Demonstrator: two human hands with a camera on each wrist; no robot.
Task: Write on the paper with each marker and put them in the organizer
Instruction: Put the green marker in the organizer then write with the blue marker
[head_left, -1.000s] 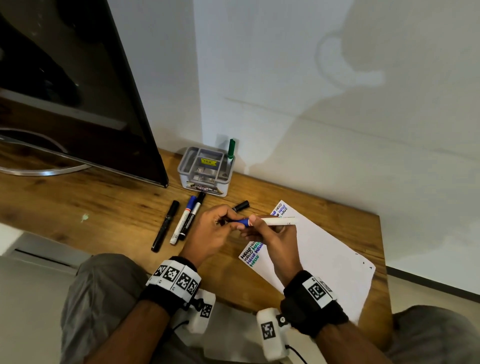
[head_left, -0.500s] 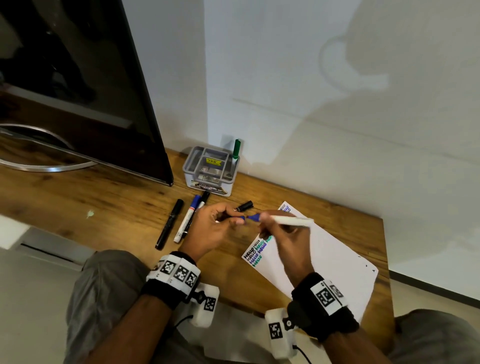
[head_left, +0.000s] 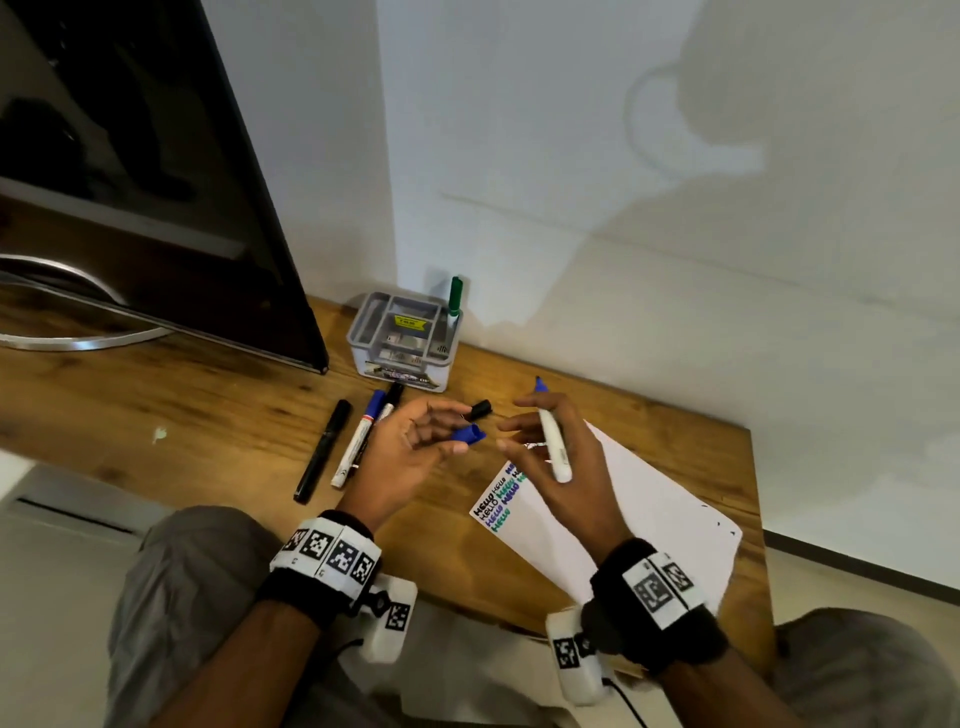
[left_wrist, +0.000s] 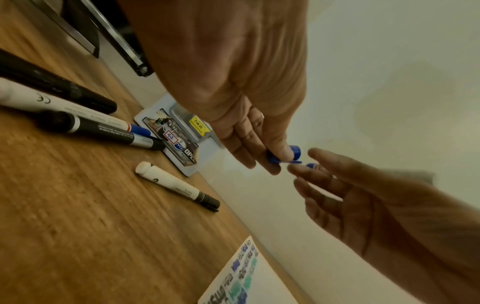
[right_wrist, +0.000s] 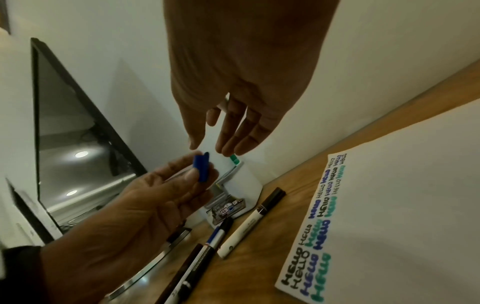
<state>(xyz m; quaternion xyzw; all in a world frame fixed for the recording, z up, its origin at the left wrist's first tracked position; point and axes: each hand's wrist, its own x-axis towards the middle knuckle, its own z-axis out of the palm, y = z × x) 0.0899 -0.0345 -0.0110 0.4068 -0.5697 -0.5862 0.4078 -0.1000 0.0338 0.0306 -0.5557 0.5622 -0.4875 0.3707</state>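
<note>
Over the front half of the wooden desk (head_left: 208, 415) we hold both hands raised, close together but not touching. Our left hand (head_left: 410, 447) pinches a small blue plastic cap (head_left: 470, 434) between thumb and fingertips; it is a short ribbed cylinder with a clip, open end toward the other hand. Our right hand (head_left: 561, 467) holds the uncapped marker (head_left: 551, 441), a smooth white barrel with a blue tip pointing up and away toward the wall. The marker sits between thumb and hand, the other fingers spread fairly straight; exact contact is hidden in the wrist views.

Paper (head_left: 639, 519): a flat white sheet lying at an angle near the desk's right front corner, with rows of "HELLO" in black, blue and green along its left edge.

Organizer (head_left: 402, 338): a grey translucent plastic box, rounded corners, several compartments, a yellow price sticker inside, printed label on the front. It stands at the back edge against the wall. One green-capped marker (head_left: 455, 296) stands upright in its right rear compartment.

Left of our hands three markers lie side by side on the wood grain: a matte all-black one (head_left: 324, 449), a white one with a blue cap (head_left: 358, 441), and a black-capped one (head_left: 393, 395) touching it. A fourth, white with a black cap (head_left: 480, 409), lies between our hands and the organizer.

A glossy black monitor (head_left: 130, 182) on a curved metal stand occupies the left back corner.
</note>
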